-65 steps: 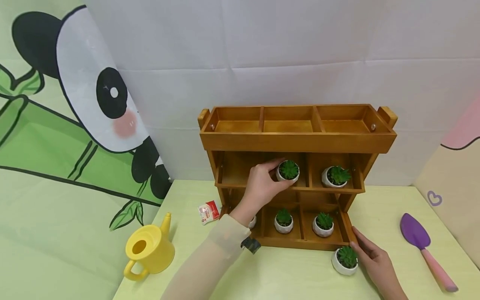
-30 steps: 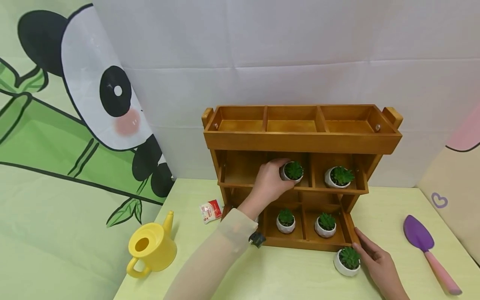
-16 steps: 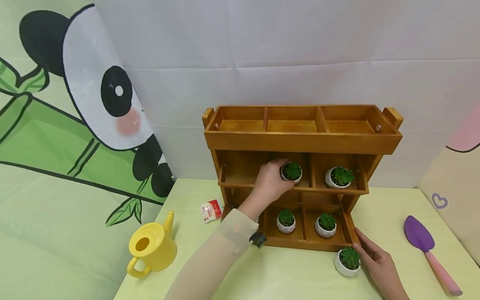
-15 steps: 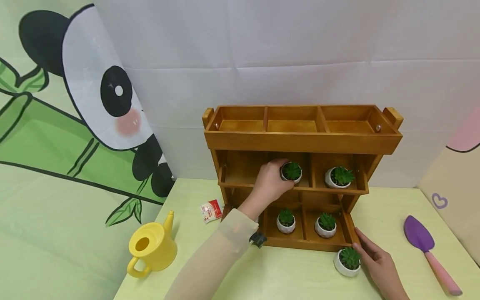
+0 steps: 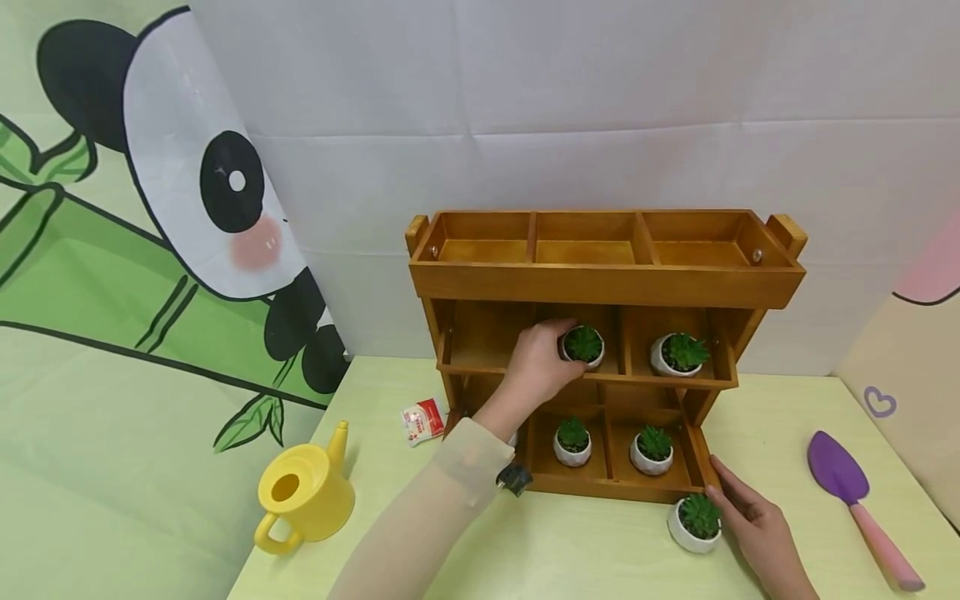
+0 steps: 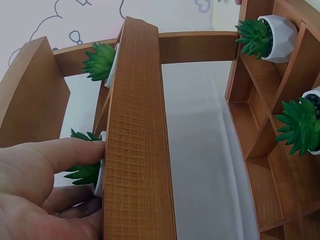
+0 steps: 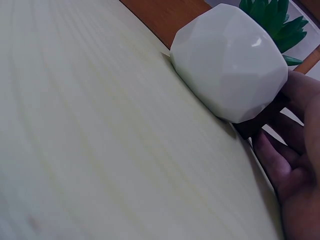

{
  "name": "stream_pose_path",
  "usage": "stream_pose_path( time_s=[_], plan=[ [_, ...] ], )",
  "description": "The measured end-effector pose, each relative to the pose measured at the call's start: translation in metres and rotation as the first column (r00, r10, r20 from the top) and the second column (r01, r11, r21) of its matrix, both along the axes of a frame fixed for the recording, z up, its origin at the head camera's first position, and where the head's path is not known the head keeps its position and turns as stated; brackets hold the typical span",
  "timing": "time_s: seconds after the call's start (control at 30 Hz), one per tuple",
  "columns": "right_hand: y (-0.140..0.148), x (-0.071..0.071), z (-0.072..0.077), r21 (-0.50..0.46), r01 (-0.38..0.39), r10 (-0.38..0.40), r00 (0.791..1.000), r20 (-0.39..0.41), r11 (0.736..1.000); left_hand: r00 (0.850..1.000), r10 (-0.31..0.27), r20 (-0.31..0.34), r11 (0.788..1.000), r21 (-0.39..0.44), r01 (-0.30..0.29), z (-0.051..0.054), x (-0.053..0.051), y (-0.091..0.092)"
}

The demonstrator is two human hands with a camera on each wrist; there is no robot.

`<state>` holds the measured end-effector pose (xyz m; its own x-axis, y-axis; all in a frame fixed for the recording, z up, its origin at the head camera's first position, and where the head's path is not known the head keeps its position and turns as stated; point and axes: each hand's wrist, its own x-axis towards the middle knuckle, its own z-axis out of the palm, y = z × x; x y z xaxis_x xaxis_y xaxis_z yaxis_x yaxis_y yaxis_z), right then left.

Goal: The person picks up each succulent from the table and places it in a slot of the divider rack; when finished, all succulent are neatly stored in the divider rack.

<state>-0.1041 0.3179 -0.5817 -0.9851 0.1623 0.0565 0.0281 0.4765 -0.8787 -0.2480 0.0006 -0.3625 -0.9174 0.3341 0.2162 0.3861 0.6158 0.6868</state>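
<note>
In the head view, a brown wooden three-tier shelf stands on the table. My left hand grips a small white pot with a green succulent in the middle tier's centre compartment, thumb and fingers on either side. The left wrist view shows that pot partly hidden behind a wooden board. My right hand holds the shelf's lower right corner, thumb and fingers on either side of the wood. Close beside it, another potted succulent sits on the table, its white faceted pot large in the right wrist view.
Another succulent occupies the middle tier's right compartment. Several stand in the bottom tier, including a centre one and a right one. A yellow watering can and a red-white packet lie left; a purple trowel lies right.
The view has shifted slightly since the earliest frame. The pot in my left hand has moved a little left within its compartment over the last second. My right hand stays at the corner.
</note>
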Motion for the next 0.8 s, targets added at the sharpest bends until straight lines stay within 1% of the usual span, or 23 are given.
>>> stream_pose_path(
  time_s=[0.17,0.3,0.57,0.7,0.8],
  plan=[
    [-0.0001,-0.0002,-0.0002,0.001,-0.003,0.003,1.000,0.009,1.000,1.000,-0.002,0.011,1.000,0.001,0.002,-0.0014,0.0010,-0.0016],
    [-0.0005,-0.0005,0.0004,-0.004,-0.006,0.006,1.000,0.019,1.000,1.000,-0.001,0.006,1.000,0.005,0.001,-0.0019,0.0023,-0.0026],
    [-0.0008,0.0005,0.0007,-0.002,-0.005,0.005,1.000,0.003,1.000,1.000,-0.001,0.007,0.999,0.035,0.001,-0.0024,0.0067,-0.0046],
    [-0.0006,0.0006,0.0011,-0.002,-0.008,0.008,1.000,0.000,1.000,1.000,-0.004,-0.007,0.999,0.044,0.004,-0.0040,0.0077,-0.0054],
    [-0.0004,0.0007,0.0016,-0.003,-0.006,0.006,1.000,0.003,1.000,1.000,-0.011,-0.023,0.998,0.066,0.013,-0.0054,0.0092,-0.0074]
  ],
)
